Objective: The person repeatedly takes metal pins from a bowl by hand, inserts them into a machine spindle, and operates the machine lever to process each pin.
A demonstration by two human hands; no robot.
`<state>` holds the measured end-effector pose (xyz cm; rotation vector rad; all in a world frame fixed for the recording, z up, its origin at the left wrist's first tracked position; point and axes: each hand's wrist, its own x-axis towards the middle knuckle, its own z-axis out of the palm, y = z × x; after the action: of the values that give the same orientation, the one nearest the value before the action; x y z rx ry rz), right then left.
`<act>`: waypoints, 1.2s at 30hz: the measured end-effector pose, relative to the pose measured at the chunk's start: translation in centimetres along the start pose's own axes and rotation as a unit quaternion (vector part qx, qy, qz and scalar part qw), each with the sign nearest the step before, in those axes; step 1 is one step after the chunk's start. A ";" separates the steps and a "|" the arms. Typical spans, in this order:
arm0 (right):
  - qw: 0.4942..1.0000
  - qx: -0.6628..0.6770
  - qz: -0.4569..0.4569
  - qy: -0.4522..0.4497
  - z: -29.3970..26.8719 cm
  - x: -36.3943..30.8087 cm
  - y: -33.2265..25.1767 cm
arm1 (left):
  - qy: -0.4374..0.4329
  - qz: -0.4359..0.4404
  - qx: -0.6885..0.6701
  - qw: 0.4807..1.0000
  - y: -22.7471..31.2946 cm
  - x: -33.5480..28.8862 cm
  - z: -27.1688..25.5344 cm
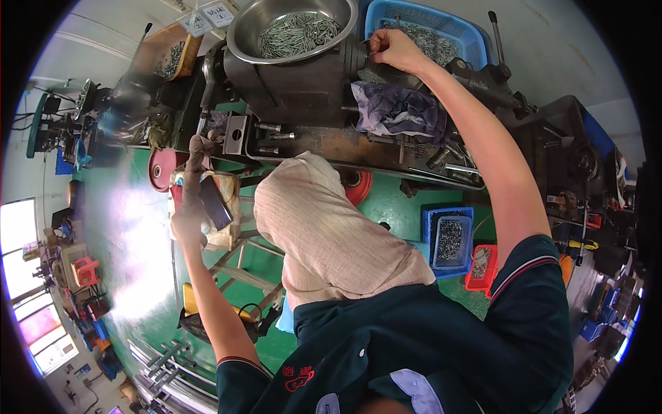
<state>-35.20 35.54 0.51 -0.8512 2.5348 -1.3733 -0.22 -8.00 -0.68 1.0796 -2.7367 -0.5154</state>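
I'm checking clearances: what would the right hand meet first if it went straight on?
Probably the right end of the dark machine housing, just left of the right hand; one view leaves depth unclear.

red stool point(85, 271), bright window point(18, 238)

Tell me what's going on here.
A person works at a dark machine. The right hand is at the right side of its housing, fingers bent; any held piece is indistinct. The left hand stretches out forward on the left. A metal bowl of small metal parts sits atop the housing; a blue basket holds more.
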 end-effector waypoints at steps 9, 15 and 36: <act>0.887 -0.412 0.165 0.127 -12.3 -0.8 1.0 | -0.011 -0.006 -0.005 1.000 0.1 0.6 -1.2; 0.809 -0.515 0.237 0.152 -22.9 -9.7 7.8 | -0.006 0.015 0.003 1.000 -0.6 0.9 -0.4; 0.721 -0.524 0.386 0.236 -17.1 -25.7 -0.9 | 0.004 0.017 0.026 0.999 -1.4 1.2 0.1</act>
<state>-19.80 61.44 7.43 0.6570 3.3124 0.2454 -0.28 -9.77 -1.25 1.0426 -2.7706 -0.4349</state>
